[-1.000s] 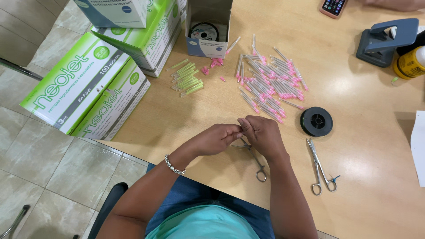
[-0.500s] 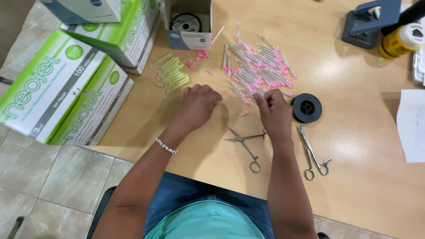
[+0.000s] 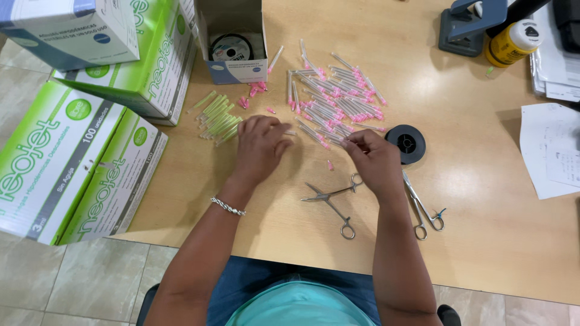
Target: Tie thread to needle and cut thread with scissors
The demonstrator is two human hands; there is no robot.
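My left hand (image 3: pixel 260 148) lies palm down on the wooden table (image 3: pixel 471 241), fingers curled, between a small heap of yellow-green caps (image 3: pixel 217 118) and a pile of clear capped needles with pink hubs (image 3: pixel 338 96). One clear needle (image 3: pixel 291 133) sticks out from under its fingertips; the grip is hidden. My right hand (image 3: pixel 371 160) pinches thumb and forefinger on a capped needle at the near edge of the pile. Metal forceps (image 3: pixel 332 202) lie just in front of both hands.
A second pair of forceps (image 3: pixel 423 208) and a black wire spool (image 3: pixel 406 143) lie right of my right hand. A small open box holding a spool (image 3: pixel 232 45) stands behind. Green-white cartons (image 3: pixel 72 163) are stacked left. A yellow bottle (image 3: pixel 513 42), a grey-blue device (image 3: pixel 468 27) and papers (image 3: pixel 550 151) sit at the right.
Both hands were joined near the table's front edge over the forceps. They have parted and reached forward, the left toward the yellow-green caps, the right to the needle pile.
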